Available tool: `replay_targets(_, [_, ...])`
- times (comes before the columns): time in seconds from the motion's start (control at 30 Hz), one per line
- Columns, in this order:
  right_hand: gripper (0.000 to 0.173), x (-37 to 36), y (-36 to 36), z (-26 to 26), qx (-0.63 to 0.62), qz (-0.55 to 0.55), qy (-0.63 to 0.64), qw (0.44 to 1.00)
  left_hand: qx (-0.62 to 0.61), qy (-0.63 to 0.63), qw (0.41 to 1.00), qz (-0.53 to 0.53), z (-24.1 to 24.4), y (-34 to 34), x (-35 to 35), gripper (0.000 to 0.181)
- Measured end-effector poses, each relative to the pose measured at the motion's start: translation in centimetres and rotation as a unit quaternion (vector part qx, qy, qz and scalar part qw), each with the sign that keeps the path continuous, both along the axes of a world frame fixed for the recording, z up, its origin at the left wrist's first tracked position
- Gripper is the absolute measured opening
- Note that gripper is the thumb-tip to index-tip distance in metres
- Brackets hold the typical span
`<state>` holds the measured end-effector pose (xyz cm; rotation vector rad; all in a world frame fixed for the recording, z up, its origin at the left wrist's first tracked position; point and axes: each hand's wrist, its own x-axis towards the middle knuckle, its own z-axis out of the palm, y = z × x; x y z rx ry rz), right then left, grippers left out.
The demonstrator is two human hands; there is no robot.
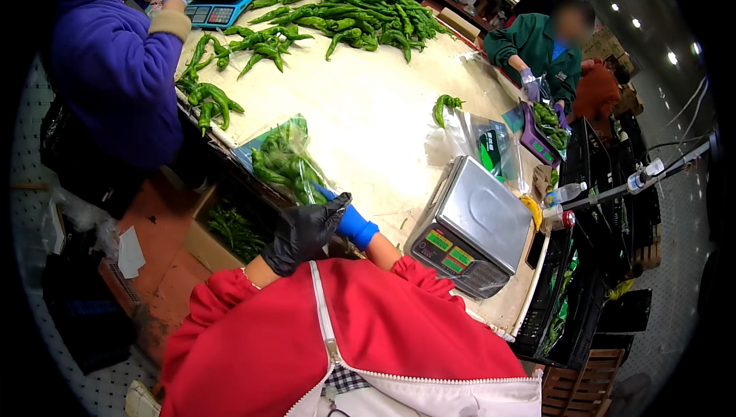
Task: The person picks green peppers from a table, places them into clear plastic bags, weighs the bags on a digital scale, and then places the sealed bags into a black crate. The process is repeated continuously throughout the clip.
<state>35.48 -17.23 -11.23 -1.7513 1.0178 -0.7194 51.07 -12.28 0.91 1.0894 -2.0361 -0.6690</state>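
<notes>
A clear plastic bag [290, 161] filled with green peppers lies on the table near its front left edge. My left hand [305, 233], in a black glove, grips the gathered end of this bag. Beside it, in a blue glove, my right hand [352, 222] holds the same end, its fingers partly hidden behind the black glove. To the right of my hands stands a weighing scale [486, 210] with a bare metal plate and lit displays.
Loose green peppers [368, 14] are heaped at the table's far side. A co-worker in purple [115, 72] stands left, by a blue scale [224, 0]. Another, in green [535, 43], handles a pepper bag at a purple scale [537, 135]. Flat plastic bags [489, 144] lie right.
</notes>
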Motion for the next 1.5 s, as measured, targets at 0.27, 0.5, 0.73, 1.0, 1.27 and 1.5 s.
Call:
replay_targets(0.27, [0.079, 1.4, -2.0, 3.0, -0.237, -0.041, 0.247, 0.939, 0.012, 0.025, 0.999, 0.028, 0.9, 0.3, 0.3, 0.035])
replay_targets(0.5, [0.072, 3.7, -4.3, 3.8, -0.287, -0.018, 0.096, 0.953, 0.001, -0.004, 1.000, 0.023, 0.5, 0.4, -0.7, 0.038])
replay_targets(0.73, [0.069, 3.0, -7.6, 2.3, -0.220, -0.046, 0.044, 0.973, 0.048, -0.026, 0.998, -0.020, -1.6, 0.1, -0.8, 0.038])
replay_targets(1.0, [0.085, 2.4, -7.0, 1.5, -0.194, 0.042, 0.291, 0.936, 0.078, 0.037, 0.995, 0.046, -2.8, -2.1, 0.1, 0.034])
replay_targets(1.27, [0.082, 0.9, -5.3, 1.6, -0.179, 0.062, 0.321, 0.928, -0.056, -0.124, 0.976, 0.173, -5.0, -5.7, -0.1, 0.044])
replay_targets(1.5, [0.077, -6.5, -7.7, 6.6, -0.021, 0.363, 0.417, 0.833, -0.005, -0.236, 0.960, 0.149, -8.5, -6.3, 1.2, 0.042])
